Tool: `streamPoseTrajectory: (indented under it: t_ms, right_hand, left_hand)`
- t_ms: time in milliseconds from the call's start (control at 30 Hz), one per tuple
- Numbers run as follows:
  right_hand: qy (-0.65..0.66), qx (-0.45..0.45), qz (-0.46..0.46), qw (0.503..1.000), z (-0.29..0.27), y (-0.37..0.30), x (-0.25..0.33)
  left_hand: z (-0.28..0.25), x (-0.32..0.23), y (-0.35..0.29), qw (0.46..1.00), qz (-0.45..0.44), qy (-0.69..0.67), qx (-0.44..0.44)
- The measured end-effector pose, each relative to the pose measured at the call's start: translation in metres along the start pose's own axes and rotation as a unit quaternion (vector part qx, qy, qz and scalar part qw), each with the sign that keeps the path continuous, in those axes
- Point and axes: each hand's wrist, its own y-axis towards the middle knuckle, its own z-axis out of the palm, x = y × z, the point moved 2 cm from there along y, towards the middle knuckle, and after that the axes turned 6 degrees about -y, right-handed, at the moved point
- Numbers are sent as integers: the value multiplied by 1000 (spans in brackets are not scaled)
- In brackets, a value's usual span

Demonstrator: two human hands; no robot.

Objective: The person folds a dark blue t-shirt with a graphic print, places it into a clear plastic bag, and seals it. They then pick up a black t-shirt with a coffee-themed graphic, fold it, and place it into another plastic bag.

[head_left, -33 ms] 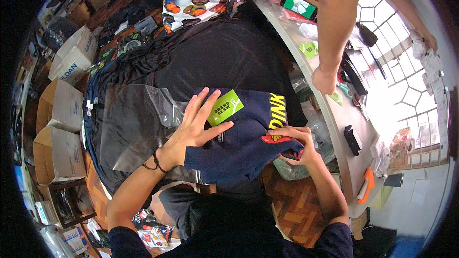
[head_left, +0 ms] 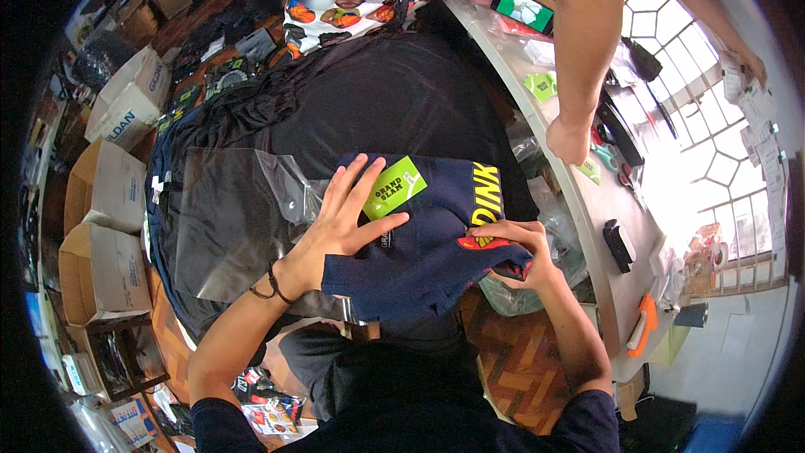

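Observation:
A folded navy shirt (head_left: 419, 264) with yellow lettering and a red print lies over the black cloth pile in front of me. My left hand (head_left: 340, 218) rests on it, fingers spread, its fingertips and thumb around a bright green card tag (head_left: 394, 188) lying on the fabric. At the shirt's right side, my right hand (head_left: 524, 252) pinches the edge by the red print, thumb on top. A clear plastic bag (head_left: 231, 226) lies left of the shirt, and my left wrist is over its near part.
A white table (head_left: 520, 109) on the right bears a phone (head_left: 521, 10), scissors (head_left: 627, 178), more green tags (head_left: 541, 85) and an orange-handled tool (head_left: 644, 325). Another person's arm (head_left: 587, 50) leans onto it with a closed hand. Cardboard boxes (head_left: 101, 273) line the left.

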Motion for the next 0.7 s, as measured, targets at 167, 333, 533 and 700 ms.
streamPoseTrajectory:
  t_ms: [167,333,533,700]
  right_hand:
    - [-4,5,1,1000,0,6,2]
    - [-18,1,5,1000,0,0,2]
    - [-28,-5,-7,1000,2,-4,4]
    - [-13,-3,4,1000,6,-7,0]
  left_hand:
    - [-2,12,3,993,6,-99,58]
    - [-3,2,2,996,54,-58,30]
    - [-3,-4,-2,998,57,32,12]
    - [-2,0,-3,995,91,16,46]
